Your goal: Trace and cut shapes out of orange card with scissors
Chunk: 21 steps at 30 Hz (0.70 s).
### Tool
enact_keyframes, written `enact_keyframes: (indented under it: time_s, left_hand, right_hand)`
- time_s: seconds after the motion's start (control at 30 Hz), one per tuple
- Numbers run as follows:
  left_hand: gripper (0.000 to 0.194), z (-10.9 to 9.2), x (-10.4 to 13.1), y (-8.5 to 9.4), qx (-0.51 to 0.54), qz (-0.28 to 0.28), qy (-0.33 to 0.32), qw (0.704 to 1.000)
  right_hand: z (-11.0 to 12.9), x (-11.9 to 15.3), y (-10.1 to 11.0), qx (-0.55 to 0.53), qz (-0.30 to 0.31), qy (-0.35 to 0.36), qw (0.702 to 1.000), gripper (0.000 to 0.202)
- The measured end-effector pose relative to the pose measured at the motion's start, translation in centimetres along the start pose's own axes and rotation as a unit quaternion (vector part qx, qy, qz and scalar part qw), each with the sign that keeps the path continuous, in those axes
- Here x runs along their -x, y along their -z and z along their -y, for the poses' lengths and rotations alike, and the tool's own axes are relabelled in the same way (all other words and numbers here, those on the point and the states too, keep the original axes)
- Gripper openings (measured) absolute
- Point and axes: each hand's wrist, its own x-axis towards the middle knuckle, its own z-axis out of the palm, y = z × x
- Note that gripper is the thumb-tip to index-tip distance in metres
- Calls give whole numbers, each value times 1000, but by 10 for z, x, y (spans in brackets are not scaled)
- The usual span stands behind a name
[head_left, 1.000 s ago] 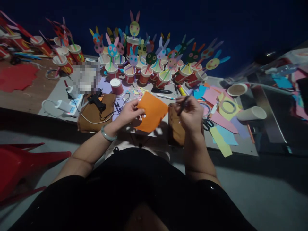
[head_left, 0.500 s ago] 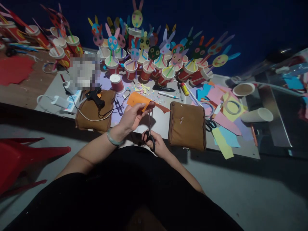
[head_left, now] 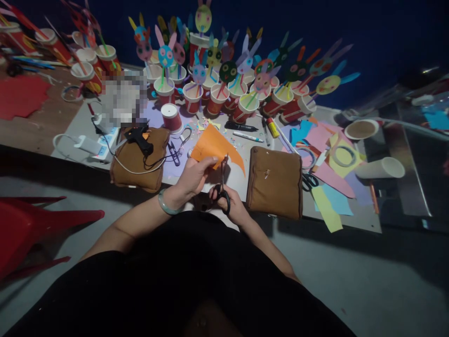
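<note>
From where I stand, the work is at the near edge of the tabletop, about midway along. The person's left hand is pinched nearly closed on a sheet of orange paper, thumb flat on top and the other fingers tucked beneath; a smooth, pale bangle rings that wrist. The sheet is thin and matt, tilted up over the tabletop, with one side sweeping in a curve to a sharp point on the right. The right hand is curled round the black looped handles of a pair of slim metal scissors, whose narrow blades stand upward and meet the paper's near edge; I can't tell how far apart they are.

To the right, just over the near edge, lies a brown cushion, squarish, soft and seamed along its sides. Its plumper match, the other brown cushion, sits toward the left near corner under a black glue gun with a looping cable. By the right near corner, coloured paper offcuts overlap flatly, and a round tape roll rests among them. Along the far edge crowd glossy red paper cups with pale rims, thin stalks rising from them to flat, long-eared paper faces.
</note>
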Motion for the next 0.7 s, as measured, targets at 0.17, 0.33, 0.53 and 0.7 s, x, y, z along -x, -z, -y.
enact_keyframes:
  time_s: [0.17, 0.33, 0.53, 0.7]
  left_hand:
    - [25, 5, 5, -1, -2, -6, 15, 1000]
    - [25, -5, 1, 4, -1, -15, -14, 1000]
    - [5, -62, -11, 25, 21, -127, -170, 977]
    - [16, -95, 3, 36, -8, -123, -255, 959]
  right_hand:
    - [6, -3, -2, -3, -5, 7, 1000, 57]
    - [8, -3, 3, 4, -17, 1, 1000, 58]
    - [-1, -8, 9, -5, -64, -69, 996, 59]
    - [-14, -38, 6, -131, -18, -192, 972, 63]
